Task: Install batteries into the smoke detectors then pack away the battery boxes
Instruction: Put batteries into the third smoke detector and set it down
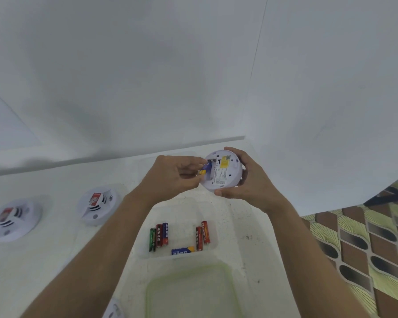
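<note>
At frame centre | detector point(224, 173) is grasped by right grip point(251, 182) | battery point(205, 168) is pinched by left grip point(175, 177), touching detector's back.

I read white Chinese characters down red battery point(159, 235); more, white on blue, along crosswise battery point(182, 251). Latin capitals on right-hand red battery point(205, 231), too blurred to spell. On held detector point(223, 177), yellow label point(224, 165), print too small. On table detector point(98, 204), curved-wave sign point(110, 198).
</note>
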`<state>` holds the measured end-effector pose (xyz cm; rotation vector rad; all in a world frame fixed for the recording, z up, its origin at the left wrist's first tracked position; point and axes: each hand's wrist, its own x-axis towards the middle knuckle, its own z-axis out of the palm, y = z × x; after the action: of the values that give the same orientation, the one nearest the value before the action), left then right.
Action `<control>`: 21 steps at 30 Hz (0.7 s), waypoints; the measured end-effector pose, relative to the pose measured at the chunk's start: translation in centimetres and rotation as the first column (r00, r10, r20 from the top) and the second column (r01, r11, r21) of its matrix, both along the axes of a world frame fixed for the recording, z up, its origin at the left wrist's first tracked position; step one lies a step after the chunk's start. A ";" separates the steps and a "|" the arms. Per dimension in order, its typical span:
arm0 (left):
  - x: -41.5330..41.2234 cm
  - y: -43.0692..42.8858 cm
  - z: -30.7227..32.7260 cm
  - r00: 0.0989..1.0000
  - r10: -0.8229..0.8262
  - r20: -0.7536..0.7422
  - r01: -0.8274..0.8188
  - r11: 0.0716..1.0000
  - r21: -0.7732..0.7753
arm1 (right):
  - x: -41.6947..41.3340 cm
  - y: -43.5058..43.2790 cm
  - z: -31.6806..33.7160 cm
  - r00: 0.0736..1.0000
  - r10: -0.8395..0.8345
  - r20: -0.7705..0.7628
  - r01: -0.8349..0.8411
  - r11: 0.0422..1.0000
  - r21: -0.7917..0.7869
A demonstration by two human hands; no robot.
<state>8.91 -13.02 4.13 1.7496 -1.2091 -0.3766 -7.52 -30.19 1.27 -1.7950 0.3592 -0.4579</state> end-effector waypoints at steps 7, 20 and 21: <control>1.1 -0.4 0.1 0.938 0.329 -0.108 -0.345 0.916 -0.204 | -0.2 0.0 -0.1 1.000 -0.019 -0.007 0.020 0.998 0.052; 6.4 -3.1 -3.1 0.933 0.142 0.331 -0.315 0.765 0.561 | 0.1 0.7 0.0 1.000 -0.012 -0.004 0.012 0.997 0.070; 6.5 -3.3 -3.3 0.930 0.144 0.338 -0.322 0.760 0.564 | 0.1 0.8 0.0 1.000 -0.013 -0.002 0.013 0.997 0.070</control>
<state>15.37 -16.30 0.88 2.5694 -1.0983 -0.4121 -7.39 -29.41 1.27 -1.7262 0.3840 -0.4483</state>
